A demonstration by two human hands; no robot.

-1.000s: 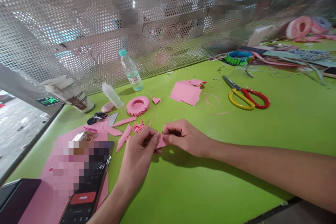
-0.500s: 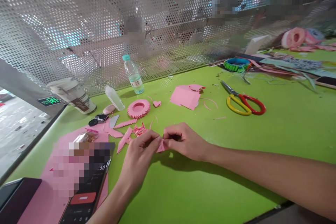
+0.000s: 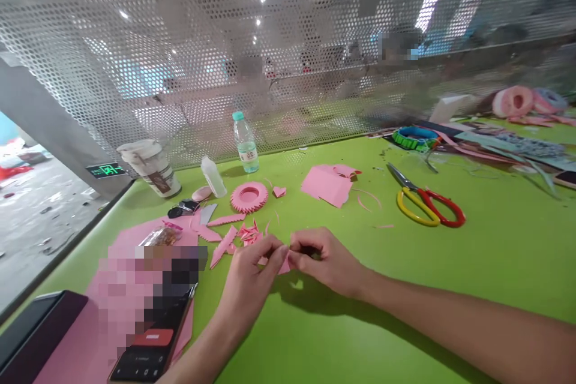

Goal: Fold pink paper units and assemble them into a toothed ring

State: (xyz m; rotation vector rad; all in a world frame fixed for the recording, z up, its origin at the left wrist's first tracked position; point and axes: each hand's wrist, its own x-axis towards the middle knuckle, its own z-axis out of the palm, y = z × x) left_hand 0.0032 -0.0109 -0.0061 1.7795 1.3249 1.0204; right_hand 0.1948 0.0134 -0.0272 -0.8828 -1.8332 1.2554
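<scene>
A small piece of pink paper is pinched between my two hands just above the green table. My left hand grips its left side with thumb and forefinger; my right hand closes on its right edge, fingertips nearly meeting the left ones. Beyond my left hand lie several folded pink paper pieces and zigzag strips. A round, pleated pink paper ring and a little pink paper heart sit farther back. Cut pink paper lies past my right hand.
Scissors with yellow and red handles lie at right. A water bottle, a glue bottle and a paper cup stand at the back. A phone rests on pink sheets at left. A perforated screen borders the table.
The view has shifted, so the table's things appear lower and a little to the right. Both hands keep their pinch on the pink paper, with only slight finger movement.
</scene>
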